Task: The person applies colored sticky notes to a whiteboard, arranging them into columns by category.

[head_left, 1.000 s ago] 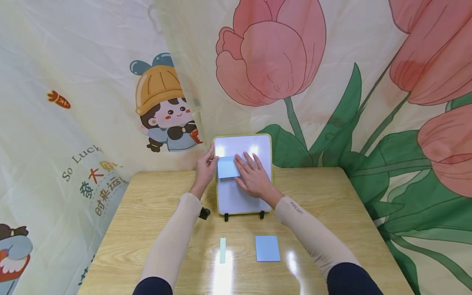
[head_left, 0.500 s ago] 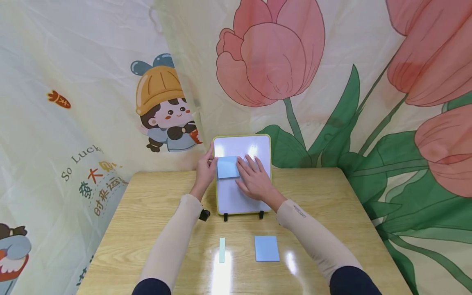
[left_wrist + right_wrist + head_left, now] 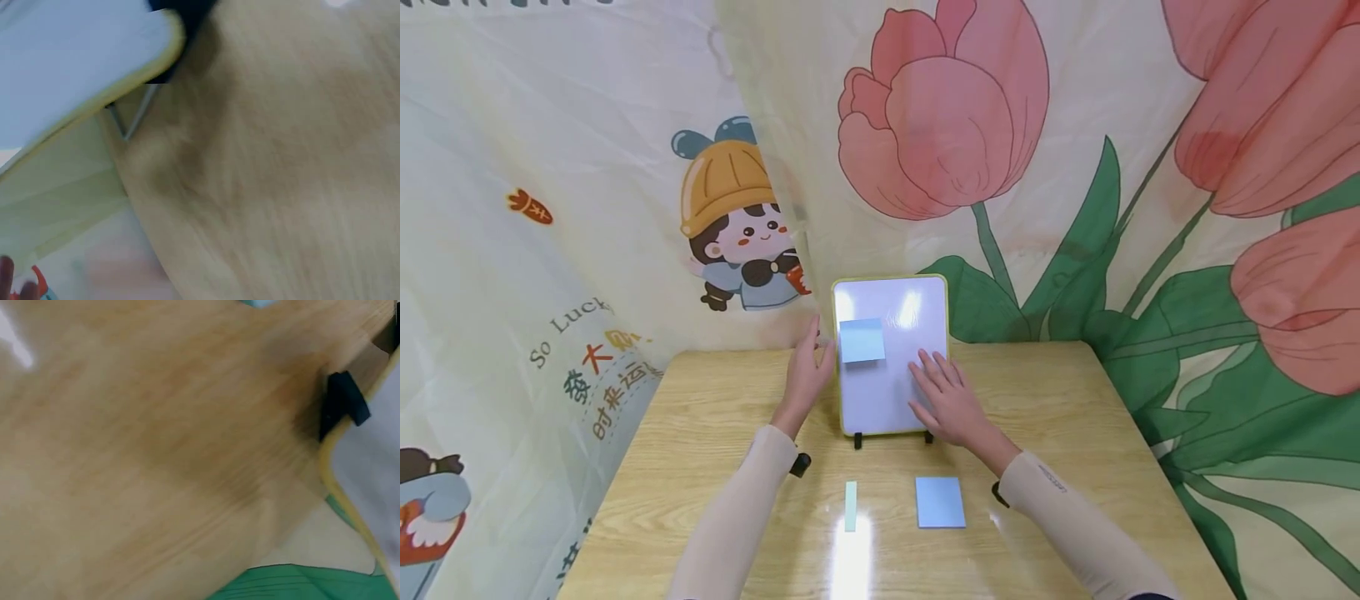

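A small whiteboard (image 3: 895, 396) with a yellow rim stands upright on black feet (image 3: 858, 441). On its left half sticks a light blue sticky note (image 3: 862, 341), its lower edge lifted and casting a shadow. My left hand (image 3: 807, 375) is beside the board's left edge, fingers extended and holding nothing. Fingertips (image 3: 28, 290) show at the lower left of the left wrist view. In front of the board's lower right side is my right hand (image 3: 949, 398), fingers spread; whether it touches the surface I cannot tell. The right wrist view shows the board's corner (image 3: 369, 462) but no fingers.
On the wooden table (image 3: 737, 500), a blue sticky note pad (image 3: 940, 502) lies in front of the board, with a narrow pale green strip (image 3: 851, 506) to its left. Behind the table hangs a cloth backdrop (image 3: 820, 250) printed with tulips and a cartoon figure.
My right hand has moved from the sticky note down and right. My left hand has let go of the board's edge and drawn back left. The note stays on the board.
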`<state>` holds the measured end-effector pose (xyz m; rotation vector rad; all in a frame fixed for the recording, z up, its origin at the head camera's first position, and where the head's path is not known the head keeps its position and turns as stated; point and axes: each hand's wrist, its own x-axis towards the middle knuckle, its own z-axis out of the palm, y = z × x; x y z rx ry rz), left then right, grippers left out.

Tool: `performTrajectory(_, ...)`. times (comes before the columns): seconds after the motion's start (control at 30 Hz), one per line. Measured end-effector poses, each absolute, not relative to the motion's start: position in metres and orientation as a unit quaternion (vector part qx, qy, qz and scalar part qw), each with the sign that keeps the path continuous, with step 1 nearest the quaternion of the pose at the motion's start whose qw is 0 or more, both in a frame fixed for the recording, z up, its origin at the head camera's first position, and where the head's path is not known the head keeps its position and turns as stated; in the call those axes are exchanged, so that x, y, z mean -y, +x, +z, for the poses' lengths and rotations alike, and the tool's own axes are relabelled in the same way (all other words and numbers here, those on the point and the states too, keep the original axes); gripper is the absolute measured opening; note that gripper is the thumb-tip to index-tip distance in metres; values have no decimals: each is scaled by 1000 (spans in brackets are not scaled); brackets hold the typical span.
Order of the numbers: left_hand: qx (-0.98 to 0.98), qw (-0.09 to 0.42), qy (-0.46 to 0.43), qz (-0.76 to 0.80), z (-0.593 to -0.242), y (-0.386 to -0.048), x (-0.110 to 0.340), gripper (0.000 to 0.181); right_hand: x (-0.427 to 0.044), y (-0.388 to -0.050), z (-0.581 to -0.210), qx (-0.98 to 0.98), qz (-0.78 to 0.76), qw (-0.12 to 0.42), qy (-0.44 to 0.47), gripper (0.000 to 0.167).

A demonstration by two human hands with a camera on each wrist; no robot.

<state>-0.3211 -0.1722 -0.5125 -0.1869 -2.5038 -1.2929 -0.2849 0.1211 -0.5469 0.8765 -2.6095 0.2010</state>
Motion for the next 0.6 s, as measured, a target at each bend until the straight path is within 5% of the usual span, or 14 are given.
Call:
performTrajectory(0.27, 931, 157, -55, -325, -525, -285, 180, 63, -147, -266, -556, 922, 114, 229, 291, 68)
performTrajectory(0.6, 957, 110, -39, -265, -543, -243, 205, 68, -175, -245, -566, 942, 127, 198, 241, 66)
